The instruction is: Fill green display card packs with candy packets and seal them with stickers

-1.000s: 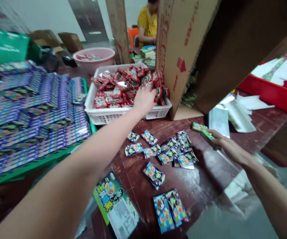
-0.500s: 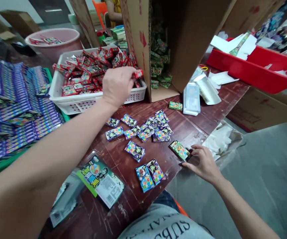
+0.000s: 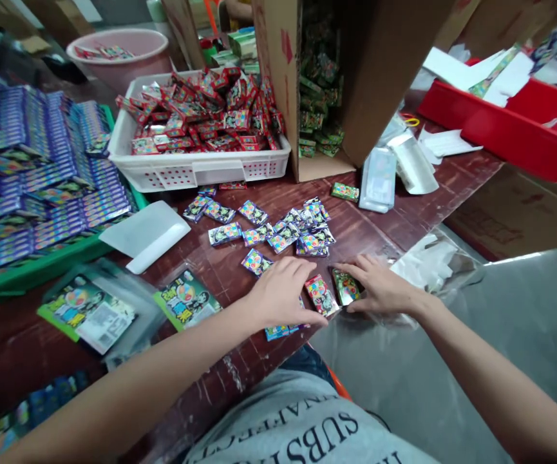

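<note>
My left hand (image 3: 281, 296) lies knuckles up at the near edge of the dark red table (image 3: 404, 219), thumb and fingers against a red packet (image 3: 321, 295), with blue packets (image 3: 278, 332) under it. My right hand (image 3: 379, 288) rests beside it, fingers on a green packet (image 3: 345, 285). The red and green packets lie side by side between the hands. Several small blue-purple packets (image 3: 288, 232) are scattered just beyond. Farther back a white basket (image 3: 201, 171) is heaped with red packets (image 3: 201, 116).
An open cardboard box (image 3: 355, 84) holding green packets stands behind the scatter. Stacked purple packets (image 3: 31, 167) fill a green tray on the left. Printed bags (image 3: 184, 303) and a white sleeve (image 3: 145, 233) lie near left. A red bin (image 3: 510, 138) sits at right, a pink tub (image 3: 123, 55) at the back.
My left hand came back from the white basket with a red packet and set it down at the table's near edge, next to the green packet under my right hand.
</note>
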Tool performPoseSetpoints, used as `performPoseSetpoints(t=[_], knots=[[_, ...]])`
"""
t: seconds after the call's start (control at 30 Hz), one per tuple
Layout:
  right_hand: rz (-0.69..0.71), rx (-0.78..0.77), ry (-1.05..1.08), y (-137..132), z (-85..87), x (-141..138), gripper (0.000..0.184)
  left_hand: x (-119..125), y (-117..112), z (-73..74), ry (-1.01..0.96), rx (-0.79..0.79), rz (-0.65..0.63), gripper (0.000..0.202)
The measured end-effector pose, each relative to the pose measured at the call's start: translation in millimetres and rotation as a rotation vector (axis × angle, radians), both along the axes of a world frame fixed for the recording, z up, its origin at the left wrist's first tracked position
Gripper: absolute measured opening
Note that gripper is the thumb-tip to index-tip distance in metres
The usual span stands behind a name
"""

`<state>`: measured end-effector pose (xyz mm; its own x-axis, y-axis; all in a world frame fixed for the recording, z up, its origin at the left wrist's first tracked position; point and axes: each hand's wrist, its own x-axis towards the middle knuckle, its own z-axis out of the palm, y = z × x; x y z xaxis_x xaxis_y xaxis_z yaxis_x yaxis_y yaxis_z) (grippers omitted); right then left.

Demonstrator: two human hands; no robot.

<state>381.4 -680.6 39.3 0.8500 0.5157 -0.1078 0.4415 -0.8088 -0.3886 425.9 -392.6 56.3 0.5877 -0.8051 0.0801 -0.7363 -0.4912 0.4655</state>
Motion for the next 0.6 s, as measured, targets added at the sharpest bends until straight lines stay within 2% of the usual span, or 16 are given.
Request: performPoseSetpoints(t=[0.07,0.13,0.23,0.33,0.4,0.53,0.6], knots=[[0.032,0.044,0.005,5.0,-5.8,-2.4,0.091,-12.5,-5.8,-3.7,0.012,0.072,0.079,0.105],[0.064,0.084,0.012,9.3,-10.9,-3.4,0.091,-27.0,-13.3,-11.1,0.025,0.121,0.132,0.094],[0.091,0.114,0.019,10.9,-15.8,-3.3,0.091,-42.8,-19.1,-18.2,0.026,0.111,0.206,0.079],[0.089,0.120,0.014,8.8,-18.1,-3.8,0.090,-48.5,-17.7,-15.1,-0.005,0.072,0.258,0.081],[0.084,0.123,0.006,8.1,-18.9,-5.1,0.089,-49.5,-16.0,-11.1,-0.031,0.077,0.248,0.082],[0.088,0.134,-0.015,11.3,-19.9,-7.2,0.088,-52.4,-13.6,-8.2,-0.098,0.192,0.219,0.072],[0.082,0.126,-0.028,13.1,-20.0,-6.8,0.088,-53.9,-13.6,-9.1,-0.158,0.262,0.240,0.079]])
